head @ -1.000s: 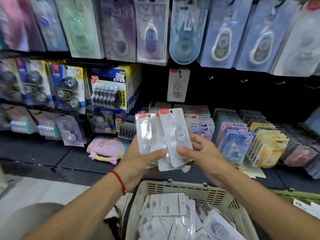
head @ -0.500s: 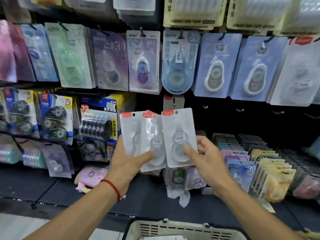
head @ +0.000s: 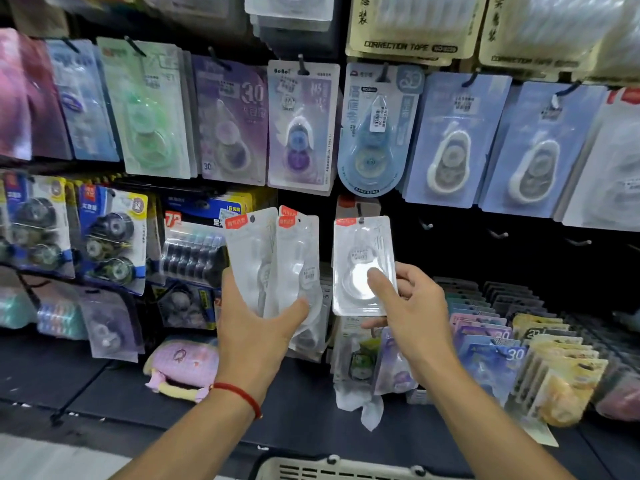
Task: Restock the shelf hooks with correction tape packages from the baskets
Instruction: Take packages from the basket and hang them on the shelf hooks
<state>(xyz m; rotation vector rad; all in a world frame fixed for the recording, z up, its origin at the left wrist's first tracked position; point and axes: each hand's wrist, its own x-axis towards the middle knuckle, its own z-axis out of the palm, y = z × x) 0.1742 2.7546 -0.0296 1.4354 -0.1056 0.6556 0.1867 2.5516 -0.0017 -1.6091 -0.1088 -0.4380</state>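
My left hand (head: 258, 327) grips a fanned stack of white correction tape packages (head: 277, 258) with red corner tabs, held upright before the shelf. My right hand (head: 412, 306) pinches a single white package (head: 362, 258), thumb on its blister front, fingers behind. Its top hole is at a dark shelf hook (head: 360, 211) where one like package hangs behind it. The white basket (head: 332, 467) shows only its rim at the bottom edge.
Rows of hanging correction tape packs (head: 301, 126) fill the wall above. Three bare hooks (head: 498, 233) stick out to the right. Upright stacks of packs (head: 502, 344) stand on the dark shelf at right; a pink pouch (head: 183, 368) lies at left.
My right hand has pulled one package away from the stack, rightward and up to the hook. My view has tilted upward, so the basket has dropped almost out of sight.
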